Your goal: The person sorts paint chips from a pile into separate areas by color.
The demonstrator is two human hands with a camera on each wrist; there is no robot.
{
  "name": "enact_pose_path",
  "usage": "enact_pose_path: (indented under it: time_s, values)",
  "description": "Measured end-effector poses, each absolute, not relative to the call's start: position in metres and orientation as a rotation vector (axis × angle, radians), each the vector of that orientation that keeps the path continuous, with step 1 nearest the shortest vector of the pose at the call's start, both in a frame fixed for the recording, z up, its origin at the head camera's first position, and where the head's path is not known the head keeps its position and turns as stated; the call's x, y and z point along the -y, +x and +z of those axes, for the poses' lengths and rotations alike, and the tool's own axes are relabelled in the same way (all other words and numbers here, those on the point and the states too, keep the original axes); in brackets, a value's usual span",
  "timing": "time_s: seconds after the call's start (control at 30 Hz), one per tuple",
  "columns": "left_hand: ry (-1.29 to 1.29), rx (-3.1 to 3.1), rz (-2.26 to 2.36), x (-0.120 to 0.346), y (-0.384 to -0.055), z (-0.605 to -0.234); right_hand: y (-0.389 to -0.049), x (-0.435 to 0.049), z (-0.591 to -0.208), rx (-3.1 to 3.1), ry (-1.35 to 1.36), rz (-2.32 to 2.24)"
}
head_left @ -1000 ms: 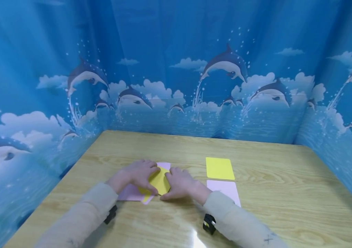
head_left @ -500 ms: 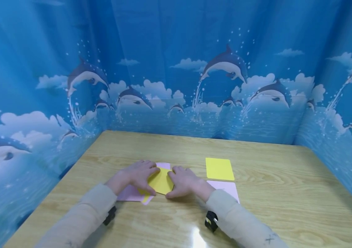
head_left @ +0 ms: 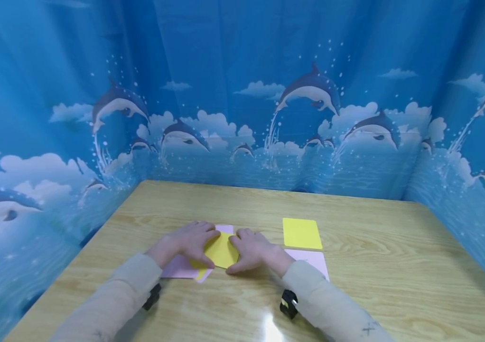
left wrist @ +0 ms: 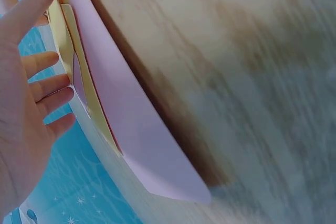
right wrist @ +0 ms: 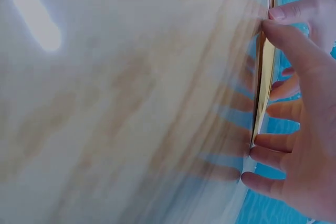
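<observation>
A yellow square card (head_left: pixel 222 252) lies tilted over pink cards (head_left: pixel 180 267) left of the table's middle. My left hand (head_left: pixel 189 242) spreads over its left part, thumb at the near side and fingers at the far side. In the left wrist view, those fingers look fairly straight along the overlapping pink card (left wrist: pixel 131 135) and yellow edges. At the card's right side rests my right hand (head_left: pixel 252 251), thumb near and fingers far. Seen from the right wrist, its fingertips touch the tabletop along the card's thin edge (right wrist: pixel 266 61). The left hand hides part of the pile.
A flat yellow square (head_left: pixel 302 232) lies right of the hands. Just nearer is a pink square (head_left: pixel 311 260), partly behind the right forearm. Below them is the wood-grain table (head_left: pixel 375 266), with a blue dolphin curtain (head_left: pixel 242 95) along its back and sides.
My right hand has shifted slightly right, and the top yellow card's right corner has moved right too, so more of it shows. The left hand stays nearly still.
</observation>
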State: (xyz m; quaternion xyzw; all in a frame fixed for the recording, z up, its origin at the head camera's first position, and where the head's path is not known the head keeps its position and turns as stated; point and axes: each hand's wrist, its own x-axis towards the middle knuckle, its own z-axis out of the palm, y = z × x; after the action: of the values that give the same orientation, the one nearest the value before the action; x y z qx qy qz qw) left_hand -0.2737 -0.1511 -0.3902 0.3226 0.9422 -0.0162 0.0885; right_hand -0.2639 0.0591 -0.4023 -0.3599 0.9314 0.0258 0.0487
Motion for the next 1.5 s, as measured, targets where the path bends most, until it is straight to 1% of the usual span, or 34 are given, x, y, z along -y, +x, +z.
enact_pose_path:
  time_s: [0.43, 1.0, 1.5]
  values:
    - [0.94, -2.83, -0.061, 0.148, -0.276, -0.393, -0.265, -0.058, -0.399, -2.849, -1.085, 0.054]
    - [1.016, -2.888, 0.015, 0.14, -0.273, -0.385, -0.271, -0.065, -0.395, -2.872, -1.093, -0.058]
    - [1.084, -2.902, 0.042, 0.116, -0.27, -0.381, -0.276, -0.098, -0.394, -2.931, -1.173, -0.099]
